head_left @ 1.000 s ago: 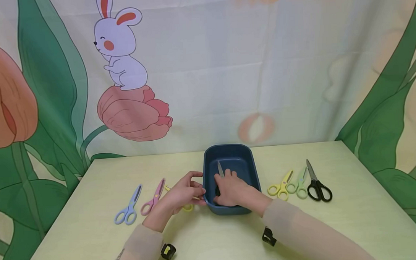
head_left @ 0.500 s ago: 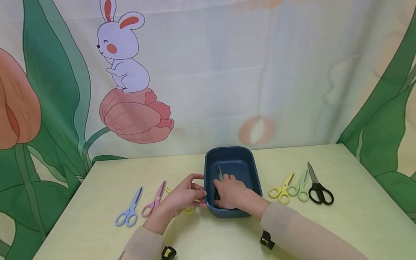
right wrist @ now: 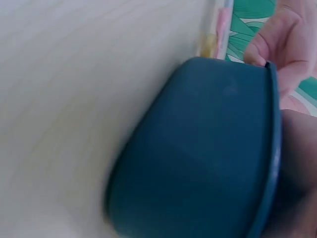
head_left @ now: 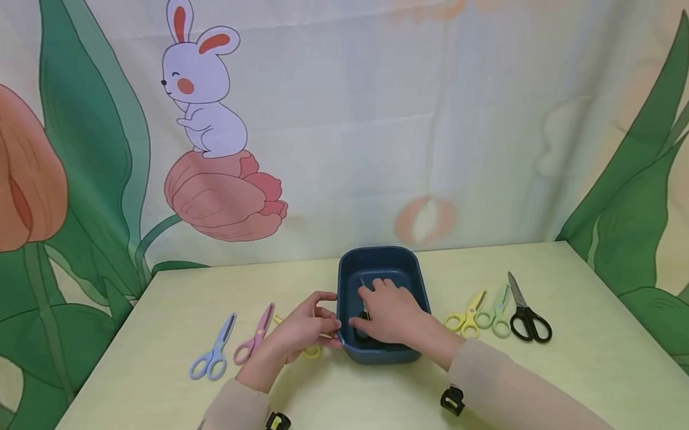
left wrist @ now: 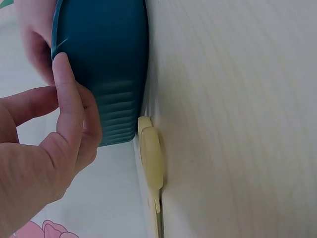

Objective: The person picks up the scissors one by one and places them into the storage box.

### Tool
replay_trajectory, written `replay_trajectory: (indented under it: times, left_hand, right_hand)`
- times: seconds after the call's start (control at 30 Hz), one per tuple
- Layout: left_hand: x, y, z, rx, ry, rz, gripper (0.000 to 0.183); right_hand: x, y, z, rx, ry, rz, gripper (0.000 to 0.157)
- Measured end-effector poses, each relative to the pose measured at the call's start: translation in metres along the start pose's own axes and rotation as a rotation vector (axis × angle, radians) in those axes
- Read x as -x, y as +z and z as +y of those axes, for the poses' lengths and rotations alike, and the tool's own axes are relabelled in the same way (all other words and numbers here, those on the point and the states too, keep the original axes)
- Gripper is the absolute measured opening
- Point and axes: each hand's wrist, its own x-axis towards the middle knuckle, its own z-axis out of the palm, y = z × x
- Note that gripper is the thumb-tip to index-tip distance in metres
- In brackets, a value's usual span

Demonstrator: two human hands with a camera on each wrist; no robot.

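A dark blue box (head_left: 369, 355) stands at the middle of the table. My left hand (head_left: 304, 327) touches its left wall, with one fingertip right at the rim in the left wrist view. My right hand (head_left: 395, 311) reaches inside the box, fingers and thumb spread over a pair of black-handled scissors (head_left: 361, 333). Those scissors lie along the box's left side, partly hidden by the hand. Yellow scissors (head_left: 312, 352) lie under my left hand, largely covered; their handle (left wrist: 152, 156) shows beside the box in the left wrist view.
Left of the box lie blue scissors (head_left: 213, 357) and pink scissors (head_left: 256, 337). On its right are yellow scissors (head_left: 467, 315), green scissors (head_left: 498, 314) and black scissors (head_left: 528, 316). A printed curtain (head_left: 331, 146) hangs along the table's back edge.
My right hand has shifted slightly right and its fingers have spread away from the scissors in the box, baring more of the black handle. The left hand stays at the box wall.
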Motion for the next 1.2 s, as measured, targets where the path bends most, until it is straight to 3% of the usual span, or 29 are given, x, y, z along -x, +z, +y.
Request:
replay_trajectory:
  times: [0.2, 0.4, 0.63, 0.8, 1.2]
  left_hand:
    - [0.000, -0.001, -0.001, 0.012, 0.004, -0.011, 0.059]
    - [-0.001, -0.002, -0.003, 0.027, 0.008, -0.016, 0.059]
    - [-0.002, -0.002, -0.001, 0.031, -0.001, -0.017, 0.061]
    - [-0.001, -0.002, -0.003, 0.033, -0.010, -0.009, 0.060]
    - [-0.001, -0.002, -0.003, 0.041, -0.018, 0.001, 0.062]
  right_hand:
    - [0.007, -0.013, 0.009, -0.050, -0.014, 0.120, 0.045]
    - [0.017, -0.024, 0.021, -0.101, 0.010, 0.185, 0.036]
    - [0.028, -0.024, 0.045, -0.169, 0.013, 0.292, 0.032]
    - [0.035, -0.021, 0.065, -0.223, 0.062, 0.351, 0.031]
    - [0.060, -0.019, 0.110, -0.258, 0.164, 0.347, 0.037]
